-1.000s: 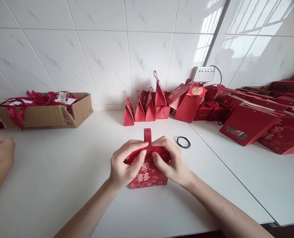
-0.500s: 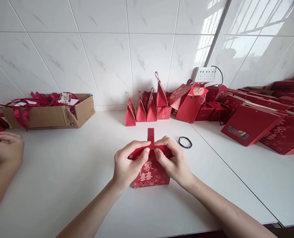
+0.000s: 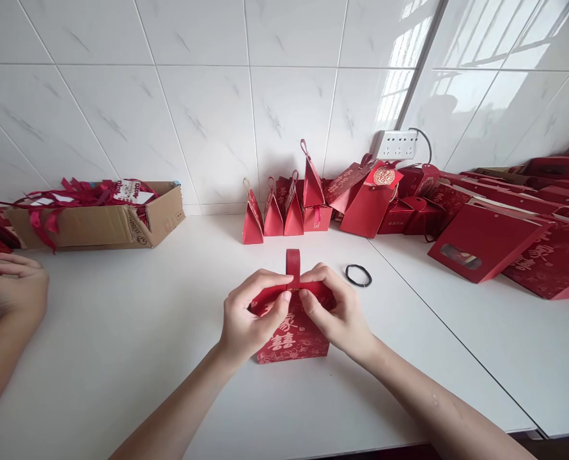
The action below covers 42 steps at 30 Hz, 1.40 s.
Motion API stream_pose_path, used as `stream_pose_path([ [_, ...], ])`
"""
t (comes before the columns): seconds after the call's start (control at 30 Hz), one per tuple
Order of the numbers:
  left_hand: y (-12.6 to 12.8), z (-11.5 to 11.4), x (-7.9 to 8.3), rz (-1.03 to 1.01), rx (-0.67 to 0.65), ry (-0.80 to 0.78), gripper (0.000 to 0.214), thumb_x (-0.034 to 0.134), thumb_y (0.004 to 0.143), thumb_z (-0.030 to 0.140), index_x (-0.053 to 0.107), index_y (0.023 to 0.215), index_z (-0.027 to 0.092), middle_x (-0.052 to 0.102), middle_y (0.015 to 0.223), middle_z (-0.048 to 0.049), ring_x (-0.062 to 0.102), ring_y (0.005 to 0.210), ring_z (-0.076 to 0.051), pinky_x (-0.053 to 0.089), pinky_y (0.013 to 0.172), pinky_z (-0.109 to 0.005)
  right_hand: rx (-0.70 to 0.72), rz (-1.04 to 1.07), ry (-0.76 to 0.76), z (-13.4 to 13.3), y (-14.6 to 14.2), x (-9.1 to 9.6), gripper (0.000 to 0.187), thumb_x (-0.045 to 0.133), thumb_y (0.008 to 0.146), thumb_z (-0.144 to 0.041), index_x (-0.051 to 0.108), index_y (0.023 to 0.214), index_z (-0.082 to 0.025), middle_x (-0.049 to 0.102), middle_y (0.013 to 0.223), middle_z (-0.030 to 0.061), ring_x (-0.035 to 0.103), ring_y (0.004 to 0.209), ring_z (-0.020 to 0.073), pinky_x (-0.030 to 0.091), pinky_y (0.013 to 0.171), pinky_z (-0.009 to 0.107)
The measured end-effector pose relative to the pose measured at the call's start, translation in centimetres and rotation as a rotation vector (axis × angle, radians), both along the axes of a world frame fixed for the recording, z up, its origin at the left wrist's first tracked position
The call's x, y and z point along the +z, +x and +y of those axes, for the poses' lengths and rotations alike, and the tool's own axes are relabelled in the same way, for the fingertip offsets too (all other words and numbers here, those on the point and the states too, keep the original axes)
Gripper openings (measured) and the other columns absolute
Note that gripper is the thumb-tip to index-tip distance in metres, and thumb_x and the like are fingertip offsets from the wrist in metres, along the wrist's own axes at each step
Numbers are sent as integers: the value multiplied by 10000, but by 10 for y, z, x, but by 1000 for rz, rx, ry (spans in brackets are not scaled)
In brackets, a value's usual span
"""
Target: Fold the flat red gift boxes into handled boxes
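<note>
A small red gift box (image 3: 291, 337) with gold characters stands upright on the white table (image 3: 131, 345) in front of me. My left hand (image 3: 246, 319) pinches the left half of its top flaps, thumb and fingers pressed together. My right hand (image 3: 335, 310) pinches the right half the same way. A red handle strip (image 3: 293, 264) sticks up between my fingertips. Both hands are closed on the box's top edge.
A black hair tie (image 3: 358, 275) lies right of the box. Finished red boxes (image 3: 284, 214) stand at the wall, larger red bags (image 3: 486, 243) to the right. A cardboard carton (image 3: 97, 220) of red ribbons sits at left. Another person's hand (image 3: 13, 287) works at the far left edge.
My fingertips have drawn closer together at the top of the box. The other person's hand at the left moved in a little and now holds something red.
</note>
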State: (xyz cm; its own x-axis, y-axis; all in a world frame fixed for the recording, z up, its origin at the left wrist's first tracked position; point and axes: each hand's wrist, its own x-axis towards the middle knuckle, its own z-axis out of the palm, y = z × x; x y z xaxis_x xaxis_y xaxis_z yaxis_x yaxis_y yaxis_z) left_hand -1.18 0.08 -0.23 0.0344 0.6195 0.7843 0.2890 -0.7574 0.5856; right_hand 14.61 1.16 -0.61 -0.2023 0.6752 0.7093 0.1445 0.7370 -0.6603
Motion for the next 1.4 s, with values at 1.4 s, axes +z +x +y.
stream_pose_path([
  [1.4,-1,1,-2,21,8,9,92,630,829,142,677,887,197,677,744,19,625,607,-88,516,546,-171,9,-7,-13,0,1,-2,109,521,886,-144,592,862,-222,607,772,6,575,682,139,459,596,274],
])
